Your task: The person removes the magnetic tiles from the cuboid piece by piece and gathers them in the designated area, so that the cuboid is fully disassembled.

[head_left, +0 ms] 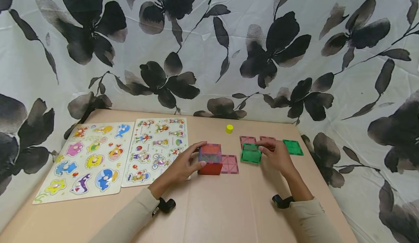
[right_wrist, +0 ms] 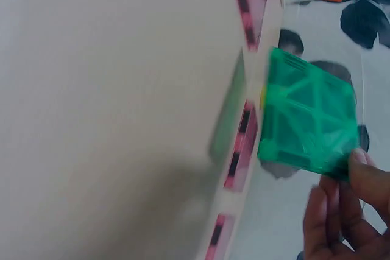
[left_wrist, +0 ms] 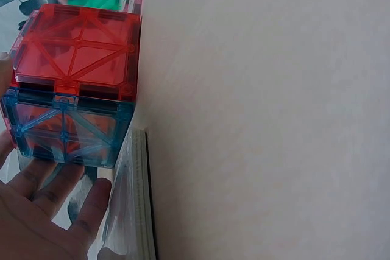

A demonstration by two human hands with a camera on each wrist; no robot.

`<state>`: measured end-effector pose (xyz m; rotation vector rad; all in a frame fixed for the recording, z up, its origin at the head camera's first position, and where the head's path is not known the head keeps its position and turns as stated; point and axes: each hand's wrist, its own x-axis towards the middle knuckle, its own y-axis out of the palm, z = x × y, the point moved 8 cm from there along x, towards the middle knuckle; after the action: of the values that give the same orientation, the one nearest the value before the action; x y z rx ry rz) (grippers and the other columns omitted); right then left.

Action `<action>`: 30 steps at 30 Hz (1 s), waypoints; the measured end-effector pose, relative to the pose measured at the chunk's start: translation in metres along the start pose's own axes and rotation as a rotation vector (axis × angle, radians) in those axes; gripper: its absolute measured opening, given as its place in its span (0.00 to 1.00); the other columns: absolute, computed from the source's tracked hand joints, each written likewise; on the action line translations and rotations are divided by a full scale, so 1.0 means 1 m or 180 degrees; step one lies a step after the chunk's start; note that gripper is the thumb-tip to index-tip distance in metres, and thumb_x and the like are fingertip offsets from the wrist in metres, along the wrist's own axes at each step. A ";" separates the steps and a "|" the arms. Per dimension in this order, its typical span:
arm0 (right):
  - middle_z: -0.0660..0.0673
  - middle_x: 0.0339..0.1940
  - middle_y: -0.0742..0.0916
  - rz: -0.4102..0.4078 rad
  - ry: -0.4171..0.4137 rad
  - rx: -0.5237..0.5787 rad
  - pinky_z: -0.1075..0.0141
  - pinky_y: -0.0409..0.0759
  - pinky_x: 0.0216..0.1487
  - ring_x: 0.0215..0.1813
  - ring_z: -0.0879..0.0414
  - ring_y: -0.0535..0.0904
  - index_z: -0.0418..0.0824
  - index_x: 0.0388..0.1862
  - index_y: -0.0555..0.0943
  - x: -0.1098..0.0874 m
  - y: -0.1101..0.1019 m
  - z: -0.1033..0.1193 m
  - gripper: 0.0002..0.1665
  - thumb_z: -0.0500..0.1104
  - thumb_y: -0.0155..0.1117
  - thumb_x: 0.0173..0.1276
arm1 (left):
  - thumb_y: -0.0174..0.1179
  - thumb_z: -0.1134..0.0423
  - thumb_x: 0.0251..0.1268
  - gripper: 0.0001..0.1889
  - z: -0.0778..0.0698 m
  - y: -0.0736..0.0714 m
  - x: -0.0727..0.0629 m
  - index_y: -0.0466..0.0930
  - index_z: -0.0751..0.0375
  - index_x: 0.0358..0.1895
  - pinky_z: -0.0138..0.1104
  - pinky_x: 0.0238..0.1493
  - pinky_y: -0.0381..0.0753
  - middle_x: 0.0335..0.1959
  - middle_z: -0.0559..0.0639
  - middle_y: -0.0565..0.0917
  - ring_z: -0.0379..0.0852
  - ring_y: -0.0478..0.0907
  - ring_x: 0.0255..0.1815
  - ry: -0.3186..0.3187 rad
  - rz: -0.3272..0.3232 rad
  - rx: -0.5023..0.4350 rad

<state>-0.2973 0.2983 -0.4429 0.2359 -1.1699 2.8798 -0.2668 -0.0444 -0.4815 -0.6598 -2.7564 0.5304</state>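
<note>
In the head view, my left hand (head_left: pixel 182 164) holds a box-shaped cube of see-through magnetic tiles (head_left: pixel 210 168) by its left side, thumb at the near edge and fingers behind. A red face (left_wrist: pixel 76 53) and a blue face of it show in the left wrist view. My right hand (head_left: pixel 276 157) pinches a green magnetic tile (head_left: pixel 251 153) by one corner. This tile (right_wrist: pixel 311 114) is tilted and raised above the table, with its shadow below. Against the cube's right side lies a pink tile (head_left: pixel 230 164).
Behind the held green tile lie two pink tiles, one (head_left: pixel 247 141) partly covered by it. Another green tile (head_left: pixel 292 147) lies to the right. A yellow round piece (head_left: pixel 229 128) stands at the back. Two sticker sheets (head_left: pixel 126 163) cover the table's left.
</note>
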 end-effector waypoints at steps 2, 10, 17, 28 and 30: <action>0.38 0.57 0.90 0.0114 0.0039 -0.0020 0.74 0.83 0.44 0.51 0.46 0.85 0.42 0.56 0.91 -0.003 -0.001 -0.007 0.14 0.35 0.66 0.78 | 0.66 0.55 0.76 0.38 0.000 0.000 0.000 0.59 0.34 0.83 0.61 0.82 0.64 0.84 0.46 0.66 0.56 0.63 0.85 -0.0007 0.0004 -0.0011; 0.36 0.50 0.91 0.0327 0.0064 0.0071 0.71 0.86 0.43 0.45 0.51 0.83 0.38 0.55 0.90 -0.007 0.002 -0.023 0.14 0.32 0.65 0.77 | 0.67 0.56 0.76 0.38 0.000 0.000 -0.001 0.59 0.34 0.83 0.62 0.82 0.64 0.84 0.46 0.66 0.56 0.62 0.85 -0.0009 0.0017 -0.0023; 0.36 0.52 0.90 0.0363 0.0110 -0.0085 0.68 0.84 0.44 0.48 0.47 0.82 0.40 0.55 0.91 -0.005 0.007 -0.031 0.14 0.32 0.64 0.77 | 0.67 0.56 0.76 0.39 0.003 0.001 -0.001 0.59 0.35 0.84 0.61 0.83 0.64 0.84 0.46 0.65 0.56 0.62 0.85 -0.0020 0.0015 0.0005; 0.39 0.54 0.91 0.0306 0.0003 -0.0374 0.48 0.90 0.55 0.52 0.45 0.86 0.41 0.56 0.90 -0.010 0.019 -0.013 0.13 0.37 0.69 0.76 | 0.67 0.57 0.76 0.39 0.001 0.001 -0.001 0.59 0.43 0.85 0.62 0.82 0.64 0.84 0.47 0.66 0.57 0.63 0.85 0.0036 0.0028 0.0004; 0.41 0.54 0.91 0.0419 -0.0074 -0.0318 0.49 0.90 0.56 0.52 0.46 0.87 0.41 0.57 0.90 -0.012 0.029 -0.004 0.14 0.39 0.71 0.74 | 0.67 0.57 0.76 0.39 0.001 0.000 -0.001 0.59 0.44 0.84 0.62 0.82 0.65 0.84 0.47 0.66 0.57 0.63 0.85 0.0047 0.0024 0.0001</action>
<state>-0.2886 0.2809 -0.4672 0.1974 -1.3791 2.9252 -0.2656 -0.0449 -0.4824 -0.6714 -2.7412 0.5253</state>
